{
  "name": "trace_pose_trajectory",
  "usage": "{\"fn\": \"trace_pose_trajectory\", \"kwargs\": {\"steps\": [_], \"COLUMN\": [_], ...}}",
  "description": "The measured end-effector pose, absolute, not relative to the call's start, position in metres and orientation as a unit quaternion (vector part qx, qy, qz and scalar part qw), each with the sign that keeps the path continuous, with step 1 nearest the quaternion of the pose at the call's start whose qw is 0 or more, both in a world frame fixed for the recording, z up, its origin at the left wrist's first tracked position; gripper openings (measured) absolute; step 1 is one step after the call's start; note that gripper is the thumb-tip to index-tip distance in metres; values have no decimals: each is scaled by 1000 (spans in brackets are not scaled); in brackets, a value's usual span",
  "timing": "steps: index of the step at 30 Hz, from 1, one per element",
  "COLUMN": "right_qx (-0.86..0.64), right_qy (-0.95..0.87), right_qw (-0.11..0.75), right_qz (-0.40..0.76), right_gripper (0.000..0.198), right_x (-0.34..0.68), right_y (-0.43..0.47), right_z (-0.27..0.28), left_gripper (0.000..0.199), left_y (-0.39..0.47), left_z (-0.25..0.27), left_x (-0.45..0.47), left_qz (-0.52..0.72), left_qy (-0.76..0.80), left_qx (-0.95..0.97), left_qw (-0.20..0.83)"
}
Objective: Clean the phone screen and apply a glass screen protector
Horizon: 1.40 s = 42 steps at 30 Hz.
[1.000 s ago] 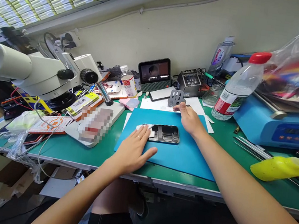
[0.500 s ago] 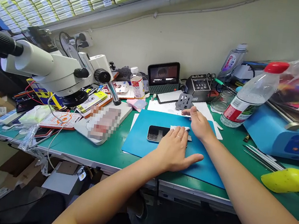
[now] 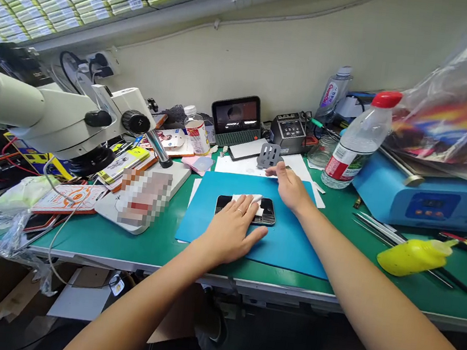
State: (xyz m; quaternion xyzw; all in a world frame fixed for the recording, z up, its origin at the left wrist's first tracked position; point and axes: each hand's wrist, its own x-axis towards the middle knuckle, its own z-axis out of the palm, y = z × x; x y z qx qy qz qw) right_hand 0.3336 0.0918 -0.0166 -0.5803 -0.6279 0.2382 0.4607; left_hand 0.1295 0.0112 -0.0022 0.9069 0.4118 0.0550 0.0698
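Observation:
A dark smartphone lies flat on the blue mat, its length running left to right. Over its middle, my left hand rests palm down with the fingers stretched out, pressing a folded white wipe onto the glass. The thumb sticks out to the right, off the phone's near edge. My right hand hovers above the mat's far right part, beyond the phone. Its fingers are extended and hold nothing. Close behind its fingertips stands a grey slotted bracket.
A microscope stands to the left over books and papers. At the back are a small screen, a soldering station and bottles. On the right, a red-capped water bottle, a blue machine, tweezers and a yellow squeeze bottle.
My left hand has slid left along the phone with the wipe, uncovering the phone's right end. My right hand stays raised nearby. The whole view has turned slightly right.

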Motion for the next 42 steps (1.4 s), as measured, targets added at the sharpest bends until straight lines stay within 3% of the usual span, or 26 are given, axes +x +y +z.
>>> {"fn": "trace_pose_trajectory", "kwargs": {"steps": [31, 42], "right_qx": [-580, -579], "right_qy": [-631, -632], "right_qw": [456, 455], "right_qz": [241, 242], "right_gripper": [92, 92], "right_x": [332, 332], "right_y": [88, 89], "right_z": [-14, -16], "left_gripper": [48, 51], "left_y": [30, 21], "left_z": [8, 5], "left_x": [143, 126], "left_qz": [26, 1], "left_qy": [418, 422], "left_qx": [907, 906], "left_qw": [38, 23]}}
